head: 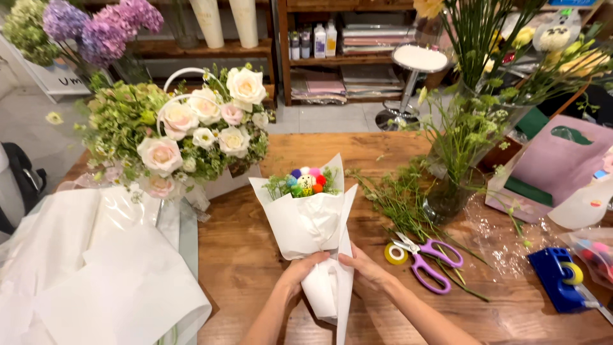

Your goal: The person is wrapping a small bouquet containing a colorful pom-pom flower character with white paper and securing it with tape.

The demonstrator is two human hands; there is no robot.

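A small bouquet [311, 220] wrapped in white paper stands upright at the middle of the wooden table [255, 255]. Coloured pom-pom balls [306, 180] and green sprigs show at its top. My left hand [299, 271] grips the narrow lower part of the wrap from the left. On the right side of that same neck, my right hand [365, 271] pinches the paper. A loose flap of white paper hangs down between my wrists.
A big arrangement of pale roses [191, 128] in a white basket stands at the left, above sheets of white paper [83, 275]. Purple scissors [429, 259], a yellow tape roll [395, 254], cut stems, a glass vase [447, 191], a blue tape dispenser [562, 278] and a pink bag [555, 166] lie right.
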